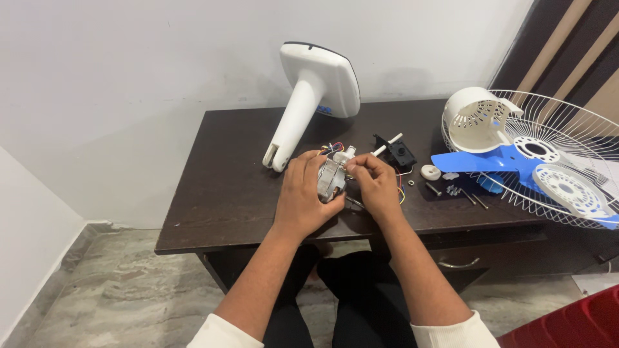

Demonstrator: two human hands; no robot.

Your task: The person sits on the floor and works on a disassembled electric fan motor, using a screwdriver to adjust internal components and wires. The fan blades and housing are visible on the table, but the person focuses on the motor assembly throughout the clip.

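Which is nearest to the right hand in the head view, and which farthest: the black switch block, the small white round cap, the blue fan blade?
From the right hand:
1. Black switch block, just behind it.
2. Small white round cap, to its right.
3. Blue fan blade, far right, on the grille.

On the desk (219,193), the motor (331,179) sits centre; stand (309,103) at eleven o'clock, grille (567,154) and screws (454,190) at three.

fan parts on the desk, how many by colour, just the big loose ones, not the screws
White: 4 – stand, rear housing, wire guard, round cap
Blue: 1 – blade
Black: 1 – switch block
Metal: 1 – motor, in both hands
Total: 7
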